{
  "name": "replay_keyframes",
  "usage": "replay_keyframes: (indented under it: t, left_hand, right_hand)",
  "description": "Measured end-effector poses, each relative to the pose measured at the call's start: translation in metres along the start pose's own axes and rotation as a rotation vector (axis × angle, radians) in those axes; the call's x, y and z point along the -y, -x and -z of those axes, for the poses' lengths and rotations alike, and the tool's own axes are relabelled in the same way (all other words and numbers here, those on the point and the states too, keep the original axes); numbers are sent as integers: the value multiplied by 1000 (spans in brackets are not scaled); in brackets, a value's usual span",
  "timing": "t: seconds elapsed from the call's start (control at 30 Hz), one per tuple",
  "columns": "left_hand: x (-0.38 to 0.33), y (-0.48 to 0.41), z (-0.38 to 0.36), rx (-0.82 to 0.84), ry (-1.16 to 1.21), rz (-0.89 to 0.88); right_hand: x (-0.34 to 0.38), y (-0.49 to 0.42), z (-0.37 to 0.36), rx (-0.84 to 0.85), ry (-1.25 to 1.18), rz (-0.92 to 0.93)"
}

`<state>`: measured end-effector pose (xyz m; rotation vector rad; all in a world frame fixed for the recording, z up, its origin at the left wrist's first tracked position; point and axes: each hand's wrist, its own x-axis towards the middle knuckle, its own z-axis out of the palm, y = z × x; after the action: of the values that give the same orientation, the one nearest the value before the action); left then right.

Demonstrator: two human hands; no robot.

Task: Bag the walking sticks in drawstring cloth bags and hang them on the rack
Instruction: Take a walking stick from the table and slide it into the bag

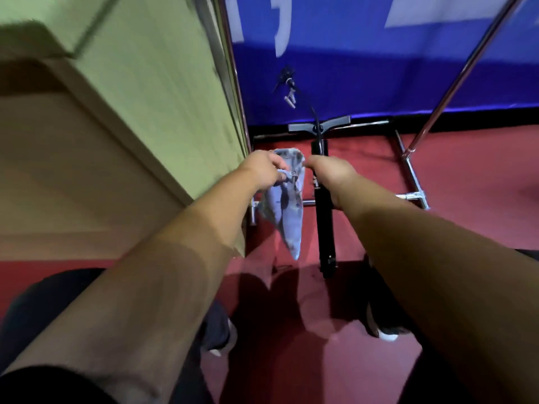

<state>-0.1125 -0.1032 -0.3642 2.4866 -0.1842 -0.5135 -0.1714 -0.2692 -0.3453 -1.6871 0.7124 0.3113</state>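
Note:
A grey-blue patterned cloth bag [284, 211] hangs limp from my left hand [264, 170], which pinches its gathered mouth. My right hand [331, 177] grips a black folded walking stick [325, 237] upright, just right of the bag. The stick's T-shaped handle [319, 125] shows above my hand, with a black strap rising from it. Its lower end hangs above the red floor. The metal rack [414, 176] stands behind both hands; only its base and posts are visible.
A green and tan wall or cabinet [131, 126] fills the left side. A blue banner [379, 68] hangs behind the rack. The rack's slanted post [466, 68] rises at the right. My feet [382, 330] stand on the red floor [466, 199].

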Motion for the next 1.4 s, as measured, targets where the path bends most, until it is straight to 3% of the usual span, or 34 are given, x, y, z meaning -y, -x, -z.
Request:
replay_keyframes:
  t: [0.2,0.33,0.53,0.73,0.9,1.03,1.27,1.4]
  left_hand:
    - [-41,76,72,-75,-79,-167]
    - [-61,127,80,-203,53,-285]
    - [-68,147,62,-206,67,-332]
    - [-59,128,64,-109,213,-30]
    - [-50,99,59,-72,777,244]
    - [-27,72,43,-89,580,317]
    - [-14,52,-4,138,309,263]
    - [-5,37,-41,350,58,244]
  right_hand:
    - [54,85,37,86,-97,88]
    - [54,110,48,61,-124,130]
    - [35,117,22,336,-396,48]
    - [38,87,24,200,-324,42]
    - [43,64,25,377,-209,-13]
    - [34,36,21,214,-224,-27]
    - [3,4,14,85,-153,-75]
    - [-29,-20,17,34,-125,-160]
